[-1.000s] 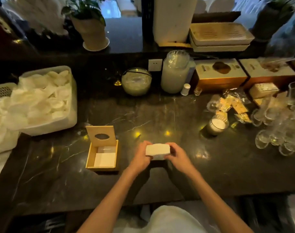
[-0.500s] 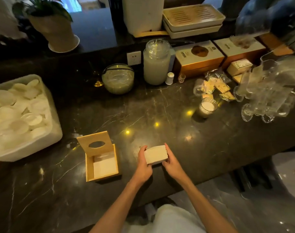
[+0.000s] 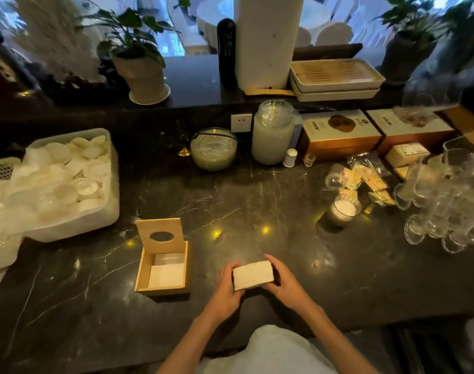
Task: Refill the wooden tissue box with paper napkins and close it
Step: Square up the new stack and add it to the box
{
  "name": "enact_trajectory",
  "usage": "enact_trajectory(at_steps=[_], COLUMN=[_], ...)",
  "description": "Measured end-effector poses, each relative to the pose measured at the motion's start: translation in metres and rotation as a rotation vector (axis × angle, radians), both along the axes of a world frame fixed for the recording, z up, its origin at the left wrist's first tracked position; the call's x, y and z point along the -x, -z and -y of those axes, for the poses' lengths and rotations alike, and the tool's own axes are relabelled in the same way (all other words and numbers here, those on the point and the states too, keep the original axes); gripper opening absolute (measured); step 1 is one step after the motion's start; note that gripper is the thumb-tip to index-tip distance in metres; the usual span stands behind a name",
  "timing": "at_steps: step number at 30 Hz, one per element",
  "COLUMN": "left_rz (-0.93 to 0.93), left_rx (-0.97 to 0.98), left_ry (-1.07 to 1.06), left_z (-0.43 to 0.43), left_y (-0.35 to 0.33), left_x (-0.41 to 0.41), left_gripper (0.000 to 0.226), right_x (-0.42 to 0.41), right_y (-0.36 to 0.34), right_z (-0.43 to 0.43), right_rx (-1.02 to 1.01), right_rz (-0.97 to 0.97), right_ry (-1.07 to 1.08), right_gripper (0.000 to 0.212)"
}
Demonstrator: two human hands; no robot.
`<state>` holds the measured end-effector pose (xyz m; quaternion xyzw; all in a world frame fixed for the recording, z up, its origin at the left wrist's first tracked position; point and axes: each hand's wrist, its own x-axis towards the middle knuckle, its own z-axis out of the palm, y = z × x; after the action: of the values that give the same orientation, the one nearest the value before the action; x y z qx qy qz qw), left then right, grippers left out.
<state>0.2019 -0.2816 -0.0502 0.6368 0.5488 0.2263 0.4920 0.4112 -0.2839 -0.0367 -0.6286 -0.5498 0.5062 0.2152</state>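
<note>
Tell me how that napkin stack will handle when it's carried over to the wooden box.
The napkin stack shows layered sheet edges, so it will probably splay or shed sheets unless squeezed; the left hand and right hand press its two ends. Being paper, it is likely light and bendy, not fragile.
</note>
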Motion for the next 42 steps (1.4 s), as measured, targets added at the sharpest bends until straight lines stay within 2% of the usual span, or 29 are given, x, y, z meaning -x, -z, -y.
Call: enact_trajectory(at_steps=[2,7,13,14,17,19,23,26,29,33,36,39,40,42], left_rz=[0.000,0.056,0.159,0.164,0.183,0.176,0.100,0.044,0.030,0.116,0.165,0.158,0.159,0.224], left_rx=[0.002,0.066,0.052,0.051,0.043,0.033,0.063,0.078,0.104,0.214,0.286,0.368,0.394,0.473], left_ry=[-0.034,-0.139,-0.243,-0.264,-0.315,-0.349,-0.274,-0.208,-0.188,-0.236,-0.214,-0.178,-0.170,-0.158], left_z=[-0.001,-0.004,0.002,0.004,0.002,-0.002,-0.004,-0.007,-0.013,-0.016,-0.021,-0.022,-0.021,-0.021], left_y=[-0.001,-0.002,-0.001,-0.001,-0.003,-0.004,-0.007,-0.006,-0.011,-0.021,-0.029,-0.038,-0.041,-0.048], left_x=[-0.004,-0.015,-0.035,-0.037,-0.038,-0.037,-0.030,-0.020,-0.012,-0.009,-0.002,0.002,0.004,0.010], left_gripper=[0.061,0.070,0.069,0.068,0.054,0.045,0.050,0.058,0.047,0.043,0.039,0.036,0.037,0.040], right_x=[0.000,0.015,0.010,0.010,0.010,0.005,-0.016,-0.024,-0.026,-0.034,-0.036,-0.027,-0.021,-0.007], right_y=[-0.004,-0.001,0.014,0.014,0.008,0.004,0.006,0.007,0.009,-0.001,-0.014,-0.024,-0.027,-0.038], right_z=[-0.005,-0.006,-0.010,-0.011,-0.017,-0.026,-0.039,-0.045,-0.049,-0.052,-0.055,-0.057,-0.059,-0.067], right_rx=[0.027,0.121,0.114,0.102,0.045,-0.010,-0.092,-0.074,-0.048,0.031,0.070,0.116,0.113,0.121], right_rz=[-0.037,-0.185,-0.210,-0.208,-0.221,-0.189,-0.012,0.028,-0.008,-0.185,-0.265,-0.156,-0.101,-0.058], right_ry=[0.000,0.094,0.055,0.062,0.171,0.167,-0.079,-0.177,-0.186,-0.063,-0.029,-0.202,-0.277,-0.395], right_gripper=[0.080,0.105,0.101,0.096,0.061,0.044,0.043,0.046,0.036,0.011,0.028,0.069,0.076,0.074])
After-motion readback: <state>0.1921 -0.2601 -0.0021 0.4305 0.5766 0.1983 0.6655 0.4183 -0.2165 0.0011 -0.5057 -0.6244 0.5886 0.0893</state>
